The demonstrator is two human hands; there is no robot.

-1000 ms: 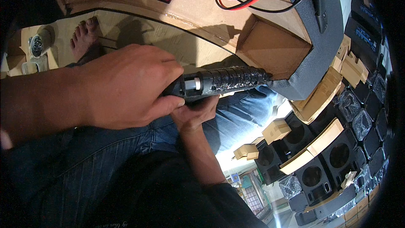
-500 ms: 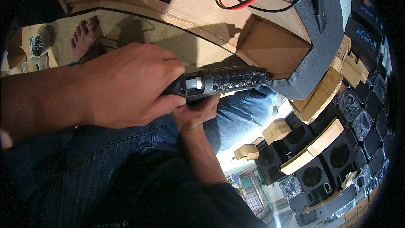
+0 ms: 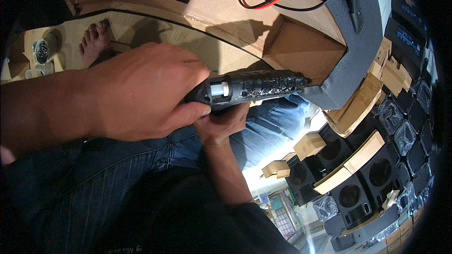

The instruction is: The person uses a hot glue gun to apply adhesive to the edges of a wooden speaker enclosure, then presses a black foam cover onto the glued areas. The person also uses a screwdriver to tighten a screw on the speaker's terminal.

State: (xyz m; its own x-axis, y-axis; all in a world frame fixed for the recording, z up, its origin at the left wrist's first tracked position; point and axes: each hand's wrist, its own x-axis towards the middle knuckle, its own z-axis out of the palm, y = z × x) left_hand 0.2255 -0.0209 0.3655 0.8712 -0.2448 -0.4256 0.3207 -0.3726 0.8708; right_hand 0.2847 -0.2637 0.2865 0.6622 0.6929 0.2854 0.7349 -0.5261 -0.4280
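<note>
A black glue gun (image 3: 263,85), its barrel coated in glossy dark residue, lies across the middle with the nozzle toward the right. A whitish glue stick (image 3: 218,89) shows through its rear slot. My left hand (image 3: 146,91) is closed around the gun's back end, with the thumb pressed on its near side. Under the body, my right hand (image 3: 225,123) is closed on the gun from below; its fingers are mostly hidden. The nozzle tip sits at the near inside corner of a wooden speaker cabinet (image 3: 306,49) with a black textured outer face.
Red and black wires (image 3: 275,0) lie coiled in the cabinet. A bare foot (image 3: 95,40) rests beyond my left arm, near a round clear container (image 3: 41,51). Cardboard pieces (image 3: 353,162) and several black speaker cabinets (image 3: 348,195) crowd the right side. My jeans (image 3: 273,127) are beneath the gun.
The glue gun and both hands have shifted slightly to the right, its nozzle moving a little up and right along the cabinet's corner. The grip looks the same.
</note>
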